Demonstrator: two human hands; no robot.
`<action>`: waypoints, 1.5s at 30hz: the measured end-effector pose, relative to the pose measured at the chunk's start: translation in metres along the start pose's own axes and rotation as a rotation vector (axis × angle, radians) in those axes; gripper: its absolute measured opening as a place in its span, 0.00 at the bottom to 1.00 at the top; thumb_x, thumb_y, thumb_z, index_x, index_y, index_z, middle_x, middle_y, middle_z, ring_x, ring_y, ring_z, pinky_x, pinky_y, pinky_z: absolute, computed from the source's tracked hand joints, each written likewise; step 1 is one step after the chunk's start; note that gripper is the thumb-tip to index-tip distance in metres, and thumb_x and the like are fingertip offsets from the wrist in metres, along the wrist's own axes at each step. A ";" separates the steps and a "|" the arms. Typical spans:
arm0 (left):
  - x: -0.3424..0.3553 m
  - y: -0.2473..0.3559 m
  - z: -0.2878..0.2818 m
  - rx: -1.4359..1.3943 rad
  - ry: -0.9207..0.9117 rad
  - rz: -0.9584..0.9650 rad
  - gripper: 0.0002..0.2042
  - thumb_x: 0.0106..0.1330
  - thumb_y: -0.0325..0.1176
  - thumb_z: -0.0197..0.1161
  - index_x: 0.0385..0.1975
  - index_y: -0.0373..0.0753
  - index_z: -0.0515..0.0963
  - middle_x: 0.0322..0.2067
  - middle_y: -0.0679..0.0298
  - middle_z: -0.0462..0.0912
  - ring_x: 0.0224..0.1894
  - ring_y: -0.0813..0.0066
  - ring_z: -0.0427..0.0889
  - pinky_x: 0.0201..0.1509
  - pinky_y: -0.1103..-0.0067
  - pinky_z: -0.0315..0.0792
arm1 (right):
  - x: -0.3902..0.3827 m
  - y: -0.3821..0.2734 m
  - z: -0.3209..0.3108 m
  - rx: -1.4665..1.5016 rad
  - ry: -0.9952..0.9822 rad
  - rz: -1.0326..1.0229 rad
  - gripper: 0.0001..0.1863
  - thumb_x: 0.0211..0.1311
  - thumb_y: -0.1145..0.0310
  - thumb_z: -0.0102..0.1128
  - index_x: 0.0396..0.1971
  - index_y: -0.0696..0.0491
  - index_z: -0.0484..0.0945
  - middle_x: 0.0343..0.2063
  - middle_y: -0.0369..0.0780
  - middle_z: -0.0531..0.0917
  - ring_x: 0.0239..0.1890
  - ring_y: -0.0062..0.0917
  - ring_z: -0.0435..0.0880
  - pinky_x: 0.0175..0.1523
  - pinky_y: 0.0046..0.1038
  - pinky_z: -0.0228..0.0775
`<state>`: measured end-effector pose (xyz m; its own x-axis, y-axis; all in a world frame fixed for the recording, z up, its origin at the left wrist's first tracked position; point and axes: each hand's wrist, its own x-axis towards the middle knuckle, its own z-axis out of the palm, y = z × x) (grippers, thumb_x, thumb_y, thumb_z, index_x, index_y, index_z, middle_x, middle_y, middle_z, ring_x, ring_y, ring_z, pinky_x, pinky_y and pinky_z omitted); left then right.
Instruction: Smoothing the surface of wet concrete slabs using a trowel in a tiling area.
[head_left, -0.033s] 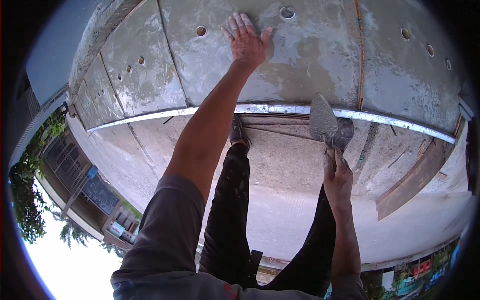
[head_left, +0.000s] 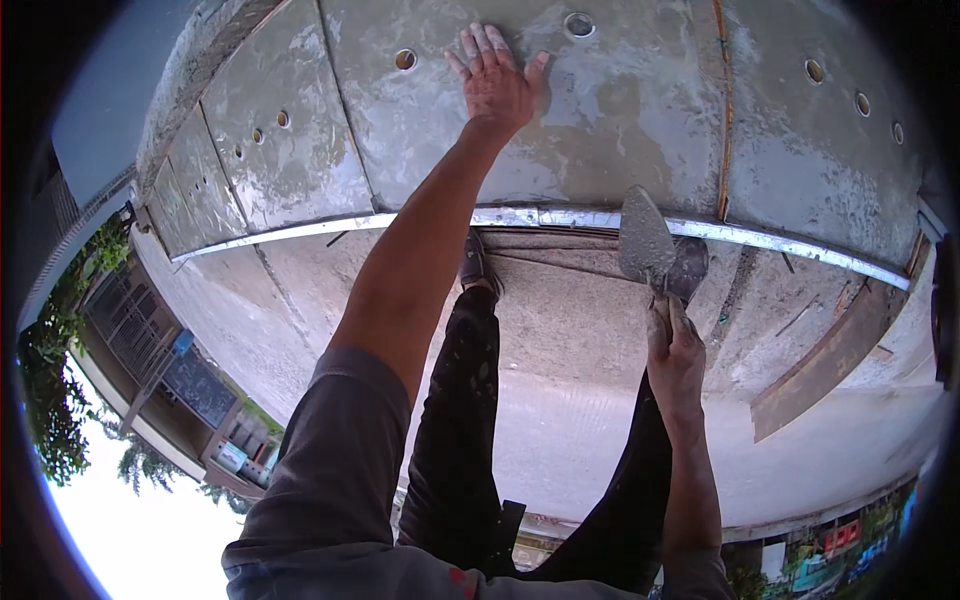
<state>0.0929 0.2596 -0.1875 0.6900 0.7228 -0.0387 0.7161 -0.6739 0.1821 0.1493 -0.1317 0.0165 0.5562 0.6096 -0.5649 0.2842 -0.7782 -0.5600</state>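
My left hand point(head_left: 497, 92) lies flat with its fingers spread on a wet grey cement surface point(head_left: 440, 150). Pale cement smears its fingers, and it holds nothing. Close by on either side are two round pipe openings, a brownish one point(head_left: 405, 60) at left and a greyer one point(head_left: 579, 25) at right. In my right hand point(head_left: 678, 350) is a pointed trowel point(head_left: 645, 240), gripped by its handle. Grey cement coats the blade, whose tip points away from me and overlaps the metal strip point(head_left: 520, 217) along the cement's near edge.
Thin strips, one brownish point(head_left: 722, 110), divide the cement into panels with more pipe openings. My shoes point(head_left: 478, 262) stand on a rough concrete ledge point(head_left: 560, 320) just before the metal strip. A brown board point(head_left: 820, 380) lies at right. Buildings and trees show at the lower left.
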 end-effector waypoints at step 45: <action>-0.071 -0.318 -0.097 0.003 0.176 -0.426 0.46 0.74 0.66 0.36 0.72 0.21 0.50 0.74 0.34 0.47 0.78 0.38 0.43 0.78 0.47 0.34 | 0.000 -0.136 0.074 -0.245 -0.207 -0.059 0.21 0.73 0.66 0.54 0.58 0.65 0.75 0.51 0.59 0.81 0.54 0.53 0.80 0.60 0.42 0.73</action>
<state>-0.1941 0.4371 -0.1473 0.3061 0.9502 0.0576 0.9324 -0.3115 0.1834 0.0528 -0.0143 0.0474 0.3697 0.6526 -0.6614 0.5049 -0.7386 -0.4467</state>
